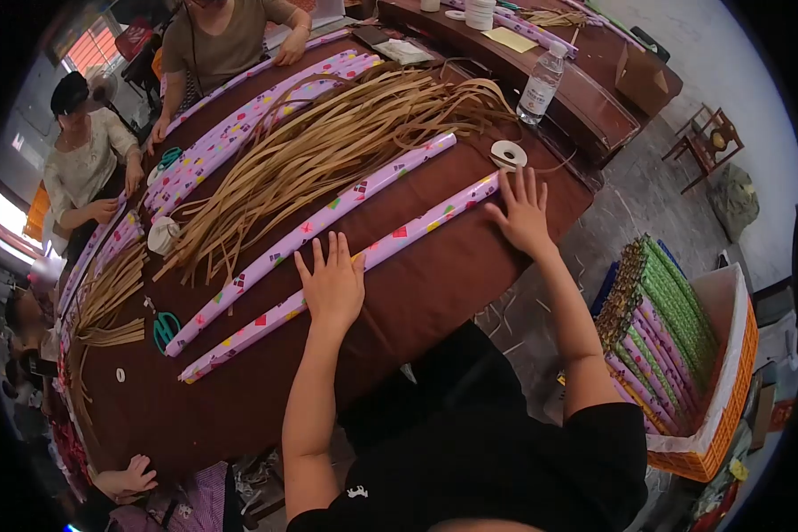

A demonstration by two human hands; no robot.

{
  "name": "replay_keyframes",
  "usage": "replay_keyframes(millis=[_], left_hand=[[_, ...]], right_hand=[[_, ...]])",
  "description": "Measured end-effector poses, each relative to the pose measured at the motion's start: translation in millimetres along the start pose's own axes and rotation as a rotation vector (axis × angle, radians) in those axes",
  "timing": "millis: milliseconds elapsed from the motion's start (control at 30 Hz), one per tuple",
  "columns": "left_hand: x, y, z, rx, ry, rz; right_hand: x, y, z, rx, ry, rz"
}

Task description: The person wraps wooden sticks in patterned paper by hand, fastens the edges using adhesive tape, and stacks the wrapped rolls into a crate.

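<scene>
On the brown-covered table lies a long, thin roll of purple patterned paper (399, 235), nearest to me. My left hand (333, 282) rests across its middle, palm down with fingers spread. At its right end, my right hand (523, 213) lies with fingers stretched out over the tip. Both hands are open and grip nothing. Just beyond is a second purple patterned roll (328, 219), running alongside. Teal-handled scissors (166, 332) lie by the left ends of the rolls. A white roll of tape (508, 155) sits just past my right fingertips.
Behind the rolls spreads a heap of tan flat strips (328, 146), with more purple rolls (230, 133) beyond. A water bottle (541, 86) stands at the back right. An orange basket (709, 443) of finished rolls is on the floor right. Other people sit around the table.
</scene>
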State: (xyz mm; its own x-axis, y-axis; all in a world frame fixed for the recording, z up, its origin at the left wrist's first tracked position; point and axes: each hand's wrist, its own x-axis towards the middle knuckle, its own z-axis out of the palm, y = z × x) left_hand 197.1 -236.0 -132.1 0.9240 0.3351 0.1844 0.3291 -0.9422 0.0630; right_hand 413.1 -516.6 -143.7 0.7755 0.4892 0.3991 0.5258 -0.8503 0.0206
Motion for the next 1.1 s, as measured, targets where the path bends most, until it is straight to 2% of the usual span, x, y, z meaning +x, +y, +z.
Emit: replay_keyframes(millis=[67,133,233,300,367,400,467,600,700,900,1100], left_hand=[[-1,0,-1,-0.003,-0.004,0.004],[-1,0,-2,-0.011,-0.018,-0.006],[-1,2,-7,-0.032,-0.055,-0.02],[0,2,-9,-0.042,-0.074,-0.025],[-1,1,-8,-0.083,-0.038,-0.026],[-1,-1,-5,-0.075,-0.04,-0.026],[-1,-5,2,-0.135,0.126,0.02],[0,-5,0,-0.147,0.106,0.02],[1,-6,-2,-0.251,0.093,0.013],[-2,-12,-17,-0.552,0.051,-0.035],[-3,-11,-3,-0.283,0.06,0.014]], right_hand=[[0,4,5,-0.047,0.017,0.038],[2,-30,-12,0.109,0.142,-0.014],[-16,-108,-41,0.455,-0.031,-0.408],[-33,-143,-39,0.519,-0.094,-0.564],[-42,-157,-40,0.399,-0.055,-0.613],[-39,-157,-37,0.441,-0.058,-0.607],[-38,-151,-36,0.372,-0.054,-0.586],[-36,-160,-46,0.397,-0.056,-0.489],[-41,-184,-47,0.487,-0.068,-0.59],[-46,-195,-46,0.432,-0.043,-0.605],[-47,-191,-49,0.389,-0.073,-0.632]])
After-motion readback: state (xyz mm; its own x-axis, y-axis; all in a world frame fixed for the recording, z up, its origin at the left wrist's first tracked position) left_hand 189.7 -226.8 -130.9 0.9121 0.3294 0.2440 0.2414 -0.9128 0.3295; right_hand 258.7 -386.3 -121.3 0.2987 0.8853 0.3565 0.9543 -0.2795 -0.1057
